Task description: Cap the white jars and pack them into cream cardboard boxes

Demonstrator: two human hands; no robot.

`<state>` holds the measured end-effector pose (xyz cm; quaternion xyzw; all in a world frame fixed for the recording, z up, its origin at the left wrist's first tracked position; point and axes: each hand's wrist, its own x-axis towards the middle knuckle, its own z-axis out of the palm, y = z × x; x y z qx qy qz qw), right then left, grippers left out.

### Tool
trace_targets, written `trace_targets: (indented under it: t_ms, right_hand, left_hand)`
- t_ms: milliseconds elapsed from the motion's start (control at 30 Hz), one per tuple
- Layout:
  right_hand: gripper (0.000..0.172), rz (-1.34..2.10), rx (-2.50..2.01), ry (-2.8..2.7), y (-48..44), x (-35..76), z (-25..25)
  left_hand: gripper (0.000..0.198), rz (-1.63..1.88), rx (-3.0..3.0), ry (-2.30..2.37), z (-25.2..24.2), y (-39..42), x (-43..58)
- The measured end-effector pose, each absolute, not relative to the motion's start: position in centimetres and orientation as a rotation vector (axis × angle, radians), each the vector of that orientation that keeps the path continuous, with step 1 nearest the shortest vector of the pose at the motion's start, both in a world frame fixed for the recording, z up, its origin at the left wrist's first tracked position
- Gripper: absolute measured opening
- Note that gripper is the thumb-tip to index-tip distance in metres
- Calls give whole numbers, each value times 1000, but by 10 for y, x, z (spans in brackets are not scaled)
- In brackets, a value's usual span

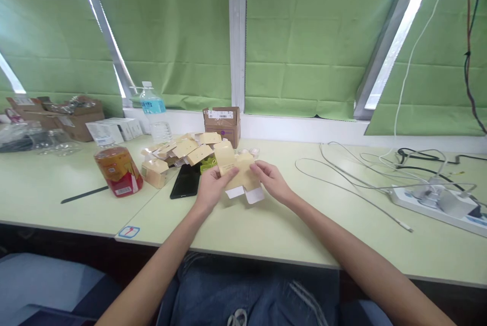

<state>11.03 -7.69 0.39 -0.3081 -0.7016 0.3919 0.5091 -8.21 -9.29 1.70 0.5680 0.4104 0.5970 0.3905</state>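
Between my two hands is a flat, pale yellow cardboard box blank [248, 174], held above the table with its white-lined flaps hanging down. My left hand [215, 184] pinches its left side, thumb on top. The fingers of my right hand [272, 178] grip its right edge. Behind and to the left lies a heap of similar pale yellow small boxes [185, 148], some of them folded up. A black phone [185, 181] rests flat just left of my left hand, beside a yellow-green item [207, 164] that is partly hidden.
A bottle of amber drink [118, 171] and a clear water bottle [154, 112] stand at the left. A brown carton [222, 125] is against the wall. White cables [357, 184] and a power strip [437, 204] occupy the right side. The table's front edge [266, 259] is near my lap.
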Motion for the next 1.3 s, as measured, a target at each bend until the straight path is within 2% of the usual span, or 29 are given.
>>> trace_targets:
  t_ms: [133, 267, 333, 400, 467, 533, 600, 767, 967, 1067, 1167, 1300]
  right_hand:
    - [46, 799, -784, -1785, -72, 120, 0]
    - [40, 220, -819, -1999, -66, 133, -3]
    - [36, -41, -784, -2092, -62, 135, -7]
    - [31, -159, -731, -2143, -58, 135, -12]
    - [27, -196, -683, -2173, -55, 133, -16]
    - [25, -207, -646, -2199, -55, 130, -20]
    - [23, -211, -617, -2226, -56, 127, -23]
    - [21, -207, -592, -2251, -63, 121, -21]
    - [21, -199, -579, -2264, -66, 119, -18]
    - [22, -199, -574, -2265, -65, 120, -19]
    - [21, -207, -583, -2252, -64, 120, -20]
    - [19, -262, -663, -2180, -60, 122, -20]
  left_hand:
    - [53, 1784, 1534, 1173, 44, -92, -117]
    - [42, 2237, 1813, 1636, 72, -99, -157]
    - [38, 2290, 2125, 1797, 76, -99, -174]
    - [41, 2085, 2336, 1915, 71, -94, -188]
    - [52, 1734, 2363, 2073, 59, -83, -201]
    - [62, 1373, 2206, 2267, 45, -72, -209]
    - [66, 1166, 2039, 2390, 35, -66, -212]
    - [63, 1177, 1914, 2494, 41, -77, -197]
    - [102, 901, 1879, 2518, 37, -80, -181]
    - [112, 849, 1820, 2559, 28, -79, -176]
    - [101, 1001, 1868, 2552, 30, -82, -168]
    - [65, 1352, 2044, 2351, 45, -82, -161]
